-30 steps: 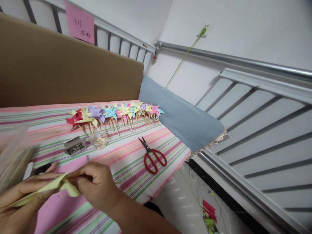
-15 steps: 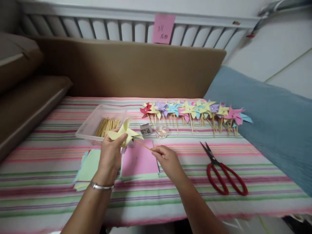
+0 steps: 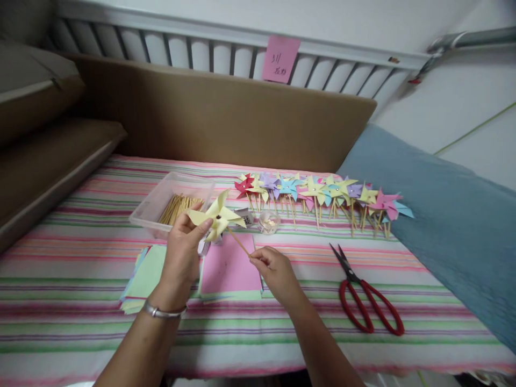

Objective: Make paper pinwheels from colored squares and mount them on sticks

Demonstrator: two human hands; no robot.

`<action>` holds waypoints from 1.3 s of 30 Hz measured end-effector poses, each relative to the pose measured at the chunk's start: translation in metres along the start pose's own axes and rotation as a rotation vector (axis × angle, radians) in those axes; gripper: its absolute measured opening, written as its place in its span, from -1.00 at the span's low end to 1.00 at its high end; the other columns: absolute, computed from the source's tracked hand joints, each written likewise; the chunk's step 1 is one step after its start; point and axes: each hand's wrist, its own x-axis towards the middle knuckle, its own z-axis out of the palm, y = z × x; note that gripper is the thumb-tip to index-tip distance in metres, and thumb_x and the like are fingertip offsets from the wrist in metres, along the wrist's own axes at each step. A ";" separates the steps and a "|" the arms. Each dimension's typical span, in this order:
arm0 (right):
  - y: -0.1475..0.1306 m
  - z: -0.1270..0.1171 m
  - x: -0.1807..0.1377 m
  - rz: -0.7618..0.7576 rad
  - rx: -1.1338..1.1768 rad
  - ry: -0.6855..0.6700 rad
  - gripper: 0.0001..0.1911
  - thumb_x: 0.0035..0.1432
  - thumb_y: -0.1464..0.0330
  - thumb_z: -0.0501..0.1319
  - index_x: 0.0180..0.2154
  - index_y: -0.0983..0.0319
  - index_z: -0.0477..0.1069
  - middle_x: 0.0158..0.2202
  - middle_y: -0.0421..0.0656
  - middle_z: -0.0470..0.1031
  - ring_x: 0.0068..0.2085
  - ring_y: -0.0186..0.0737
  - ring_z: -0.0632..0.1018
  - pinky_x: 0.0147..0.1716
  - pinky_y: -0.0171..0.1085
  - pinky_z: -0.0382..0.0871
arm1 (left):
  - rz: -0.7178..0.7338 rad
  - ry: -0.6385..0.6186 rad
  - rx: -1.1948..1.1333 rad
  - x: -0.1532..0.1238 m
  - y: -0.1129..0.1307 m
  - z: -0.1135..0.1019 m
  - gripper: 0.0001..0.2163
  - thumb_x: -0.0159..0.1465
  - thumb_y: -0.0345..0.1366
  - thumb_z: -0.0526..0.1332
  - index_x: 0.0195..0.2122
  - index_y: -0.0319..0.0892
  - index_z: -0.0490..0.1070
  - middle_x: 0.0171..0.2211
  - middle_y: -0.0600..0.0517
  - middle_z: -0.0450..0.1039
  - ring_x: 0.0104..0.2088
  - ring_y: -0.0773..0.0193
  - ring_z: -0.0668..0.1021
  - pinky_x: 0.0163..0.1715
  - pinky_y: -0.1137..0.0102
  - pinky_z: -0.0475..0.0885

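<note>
A striped cloth [image 3: 282,344] covers the work surface, with a brown cardboard sheet [image 3: 209,118] upright along its far side and a white radiator [image 3: 173,51] behind that. Near the middle, a pale yellow pinwheel [image 3: 226,216] is held above the cloth. The left hand [image 3: 182,255] (a silvery bracelet [image 3: 163,313] circles its wrist) pinches the blades, thumb in front and fingers behind. The right hand [image 3: 278,271] has thumb and fingertips closed on the near end of the wooden stick [image 3: 238,242], which slants down to the right from the blades.

Below lies a pink paper sheet [image 3: 229,271]; to its left is a stack of coloured paper [image 3: 149,271]. Farther left, a clear plastic box [image 3: 143,216] holds many thin sticks [image 3: 174,209]. A round clear tub [image 3: 268,221] sits beyond the right hand, and farther back stretches a row of multicoloured pinwheels [image 3: 314,189]. Red-handled scissors [image 3: 353,277] lie on the right, blades parted, tips pointing away.
</note>
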 end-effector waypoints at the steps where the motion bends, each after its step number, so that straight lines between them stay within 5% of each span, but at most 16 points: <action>1: 0.001 -0.001 0.000 0.001 0.010 0.006 -0.89 0.08 0.39 0.17 -0.46 0.20 0.44 -0.46 -0.22 0.43 -0.37 -0.26 0.45 -0.35 -0.31 0.23 | 0.072 0.005 0.041 0.002 0.001 -0.003 -0.52 0.02 -0.31 0.36 -0.01 -0.15 0.35 -0.11 -0.06 0.48 -0.17 0.23 0.54 -0.23 0.38 0.44; 7: 0.003 -0.003 0.001 0.008 0.021 0.011 -0.89 0.08 0.39 0.16 -0.45 0.20 0.44 -0.46 -0.22 0.43 -0.36 -0.25 0.45 -0.34 -0.30 0.23 | 0.486 0.006 0.540 0.008 0.010 -0.017 -0.53 0.14 -0.42 0.19 0.10 -0.03 0.30 0.17 -0.05 0.26 0.03 0.20 0.44 0.00 0.27 0.38; 13: 0.002 -0.003 0.001 0.017 0.060 0.033 -0.91 0.06 0.39 0.17 -0.46 0.20 0.43 -0.47 -0.22 0.42 -0.37 -0.25 0.44 -0.34 -0.30 0.23 | 0.716 -0.028 0.886 0.013 0.008 -0.022 -0.71 0.18 -0.47 0.12 -0.10 -0.15 0.46 -0.05 -0.03 0.49 0.01 0.22 0.47 0.09 0.21 0.30; 21: 0.002 -0.001 0.001 0.051 0.237 0.084 -0.89 0.06 0.35 0.19 -0.48 0.21 0.43 -0.48 -0.23 0.42 -0.40 -0.28 0.43 -0.37 -0.32 0.26 | 0.542 -0.042 0.929 0.003 -0.002 -0.013 -0.81 0.18 -0.28 0.20 -0.21 -0.17 0.53 -0.25 -0.02 0.57 -0.20 0.21 0.56 -0.12 0.32 0.42; 26: -0.001 0.002 0.001 0.056 0.324 0.140 -0.93 -0.01 0.40 0.21 -0.49 0.22 0.46 -0.50 -0.23 0.43 -0.42 -0.29 0.43 -0.38 -0.33 0.26 | 0.252 -0.209 0.854 -0.016 -0.018 0.007 -0.74 0.14 -0.11 0.22 -0.22 -0.13 0.53 -0.25 -0.01 0.58 -0.22 0.16 0.58 -0.16 0.30 0.45; 31: 0.007 -0.004 0.013 0.127 0.573 0.238 -0.91 -0.05 0.34 0.24 -0.49 0.21 0.47 -0.54 -0.25 0.43 -0.47 -0.31 0.42 -0.43 -0.33 0.27 | 0.143 -0.413 0.930 -0.020 -0.041 0.012 -0.64 0.01 0.06 0.26 -0.25 -0.01 0.55 -0.23 0.04 0.59 -0.18 0.08 0.59 -0.12 0.22 0.47; 39: 0.037 -0.074 0.019 0.191 0.526 0.579 -0.79 -0.07 0.23 0.20 -0.51 0.26 0.42 -0.62 -0.29 0.33 -0.54 -0.37 0.33 -0.49 -0.36 0.24 | 0.471 -0.698 0.968 -0.058 -0.087 0.022 -0.73 0.16 -0.03 0.18 -0.24 -0.03 0.52 -0.26 0.04 0.58 -0.23 0.19 0.60 -0.24 0.36 0.53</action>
